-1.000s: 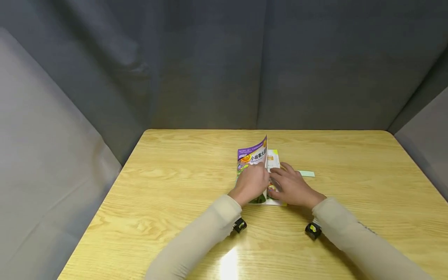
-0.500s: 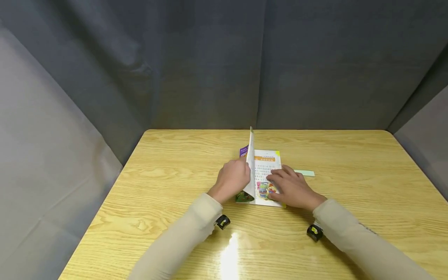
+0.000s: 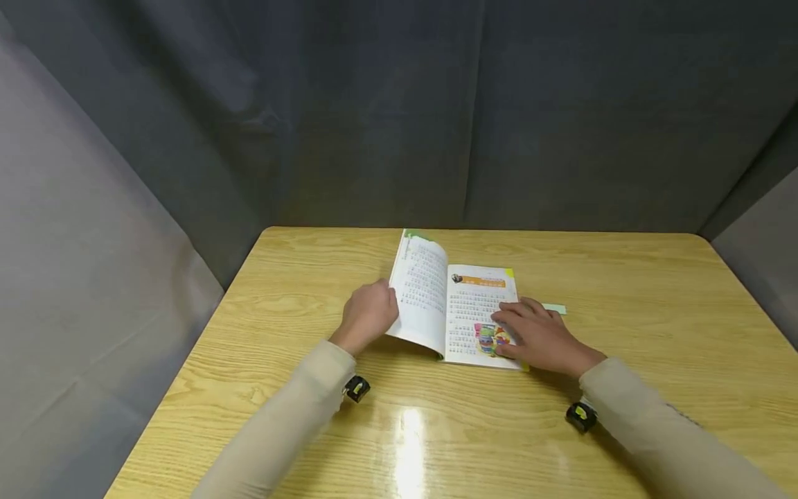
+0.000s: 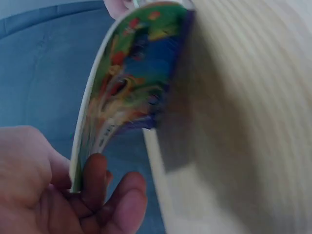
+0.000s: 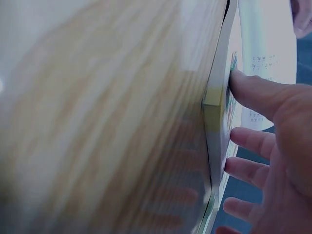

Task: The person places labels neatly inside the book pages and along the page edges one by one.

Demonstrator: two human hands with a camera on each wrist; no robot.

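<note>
A children's storybook (image 3: 470, 308) lies spread on the table, with a colourful picture on its right page. Its left part is raised and curved, and my left hand (image 3: 369, 312) pinches that part's outer edge between thumb and fingers. In the left wrist view the bright cover (image 4: 146, 63) faces outward above the left fingers (image 4: 95, 175). My right hand (image 3: 545, 337) rests on the right page, fingers spread near its outer edge. The right wrist view has the thumb (image 5: 258, 92) and fingertips touching the page, beside the book's thick page edge (image 5: 213, 112).
A pale green strip (image 3: 553, 308) lies flat just right of the book, partly behind my right hand. The wooden table (image 3: 280, 305) ends at a dark curtain (image 3: 374, 125) behind it. Black wrist cameras (image 3: 357, 389) sit below both sleeves.
My left hand has moved left, swinging the cover and a block of pages over from the right, so two inner pages now show. My right hand has stayed on the right page.
</note>
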